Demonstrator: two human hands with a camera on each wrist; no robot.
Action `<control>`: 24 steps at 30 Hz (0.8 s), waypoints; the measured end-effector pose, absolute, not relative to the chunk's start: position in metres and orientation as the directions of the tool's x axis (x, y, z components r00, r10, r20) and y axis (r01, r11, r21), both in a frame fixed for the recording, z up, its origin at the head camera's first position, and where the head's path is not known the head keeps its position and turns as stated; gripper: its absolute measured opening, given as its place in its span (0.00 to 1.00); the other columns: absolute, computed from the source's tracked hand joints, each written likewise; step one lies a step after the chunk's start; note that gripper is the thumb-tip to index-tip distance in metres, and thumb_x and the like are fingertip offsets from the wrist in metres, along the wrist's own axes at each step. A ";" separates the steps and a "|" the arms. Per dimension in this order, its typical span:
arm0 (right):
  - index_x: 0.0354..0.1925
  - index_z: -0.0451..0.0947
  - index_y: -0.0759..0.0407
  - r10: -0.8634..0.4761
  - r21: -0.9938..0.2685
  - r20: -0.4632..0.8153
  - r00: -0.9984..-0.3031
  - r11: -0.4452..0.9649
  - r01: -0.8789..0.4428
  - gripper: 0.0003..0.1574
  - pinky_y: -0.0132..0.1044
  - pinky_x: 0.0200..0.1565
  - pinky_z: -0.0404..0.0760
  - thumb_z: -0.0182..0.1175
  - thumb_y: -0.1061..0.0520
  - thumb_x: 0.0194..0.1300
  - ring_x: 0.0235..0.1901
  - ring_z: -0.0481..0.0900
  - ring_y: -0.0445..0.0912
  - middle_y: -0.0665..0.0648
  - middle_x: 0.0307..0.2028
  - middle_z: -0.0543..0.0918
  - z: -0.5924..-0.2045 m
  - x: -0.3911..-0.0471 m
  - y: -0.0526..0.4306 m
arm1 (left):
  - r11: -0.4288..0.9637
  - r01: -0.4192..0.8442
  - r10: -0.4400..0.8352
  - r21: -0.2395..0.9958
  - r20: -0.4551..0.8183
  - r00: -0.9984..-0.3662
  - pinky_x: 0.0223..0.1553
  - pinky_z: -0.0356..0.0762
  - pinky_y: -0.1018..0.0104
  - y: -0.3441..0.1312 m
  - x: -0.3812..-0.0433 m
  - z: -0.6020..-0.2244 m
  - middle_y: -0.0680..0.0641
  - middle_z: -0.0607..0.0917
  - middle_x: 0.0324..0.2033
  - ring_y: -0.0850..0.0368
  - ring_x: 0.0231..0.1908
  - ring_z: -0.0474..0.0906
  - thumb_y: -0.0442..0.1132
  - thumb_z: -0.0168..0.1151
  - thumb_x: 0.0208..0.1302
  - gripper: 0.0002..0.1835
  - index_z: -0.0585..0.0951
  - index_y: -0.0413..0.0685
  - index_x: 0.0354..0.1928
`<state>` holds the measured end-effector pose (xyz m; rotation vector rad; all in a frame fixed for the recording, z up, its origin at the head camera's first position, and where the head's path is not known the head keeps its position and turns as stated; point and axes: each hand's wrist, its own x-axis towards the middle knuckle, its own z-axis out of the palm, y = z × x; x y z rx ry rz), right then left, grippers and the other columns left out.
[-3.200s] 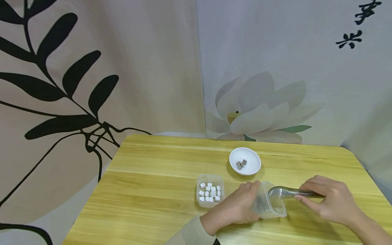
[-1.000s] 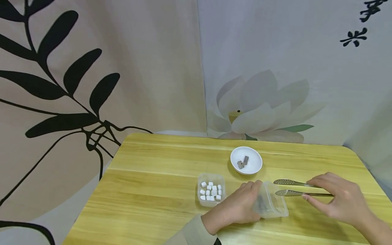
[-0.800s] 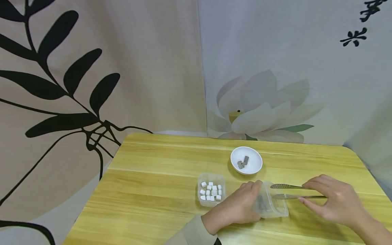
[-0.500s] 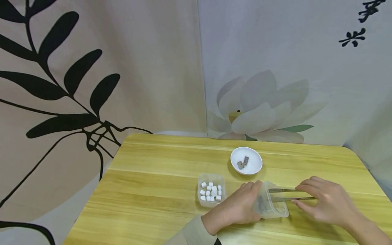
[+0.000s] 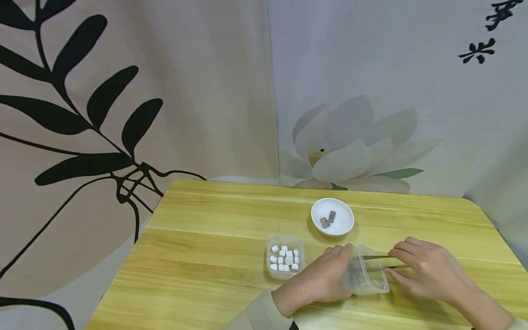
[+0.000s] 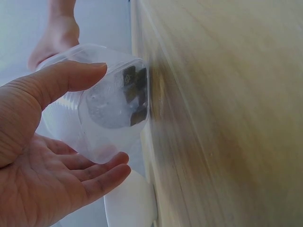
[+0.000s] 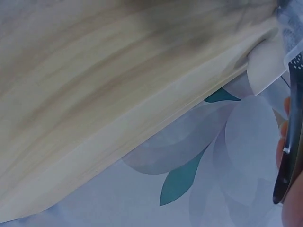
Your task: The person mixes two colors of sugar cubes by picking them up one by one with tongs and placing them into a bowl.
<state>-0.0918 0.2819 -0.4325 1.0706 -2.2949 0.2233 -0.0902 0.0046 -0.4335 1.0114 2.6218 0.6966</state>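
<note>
My left hand (image 5: 321,275) grips a clear plastic tub (image 5: 363,282) lying tipped on its side, its mouth facing right. In the left wrist view, the thumb and fingers curve around the tub's base, and dark square pieces (image 6: 136,85) show through its lower wall. My right hand (image 5: 429,270) holds metal tongs (image 5: 377,257) with perforated tips between thumb and fingers. Their two arms stand apart and reach through the mouth into the tub. At the right wrist view's edge the tongs (image 7: 294,99) show only partly.
Behind the tub stands a white bowl (image 5: 345,219) with several small grey-brown cubes (image 5: 332,216). Left of my left hand is a second clear tub (image 5: 284,239) of white cubes (image 5: 288,260). A patterned curtain (image 5: 214,91) hangs behind the wooden table (image 5: 198,256).
A second ago the tongs were drawn back to the right, spread, near the tub's mouth. My right hand has since moved left, pushing them deeper inside. The left hand keeps its place.
</note>
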 end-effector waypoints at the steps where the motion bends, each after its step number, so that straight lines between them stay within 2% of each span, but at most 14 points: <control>1: 0.30 0.85 0.50 -0.648 0.091 0.576 -0.498 0.657 -0.749 0.33 0.37 0.28 0.81 0.49 0.31 0.75 0.28 0.79 0.40 0.43 0.30 0.83 -0.432 -0.092 0.281 | 0.647 0.564 0.680 0.513 -0.055 -0.731 0.54 0.74 0.76 0.005 -0.090 -0.433 0.54 0.77 0.54 0.64 0.51 0.71 0.39 0.83 0.47 0.50 0.64 0.47 0.71; 12: 0.27 0.83 0.47 -0.692 0.122 0.534 -0.487 0.633 -0.765 0.32 0.31 0.25 0.77 0.46 0.32 0.75 0.26 0.74 0.36 0.40 0.27 0.79 -0.425 -0.100 0.276 | 0.645 0.571 0.680 0.508 -0.041 -0.732 0.53 0.74 0.76 0.005 -0.090 -0.435 0.54 0.77 0.52 0.64 0.50 0.71 0.40 0.84 0.45 0.49 0.65 0.48 0.69; 24: 0.25 0.82 0.46 -0.683 0.063 0.542 -0.489 0.614 -0.787 0.34 0.27 0.22 0.72 0.45 0.31 0.77 0.25 0.72 0.33 0.39 0.26 0.79 -0.428 -0.106 0.276 | 0.636 0.588 0.686 0.500 -0.017 -0.728 0.54 0.74 0.75 0.004 -0.091 -0.435 0.53 0.77 0.51 0.63 0.50 0.72 0.41 0.84 0.45 0.49 0.66 0.48 0.68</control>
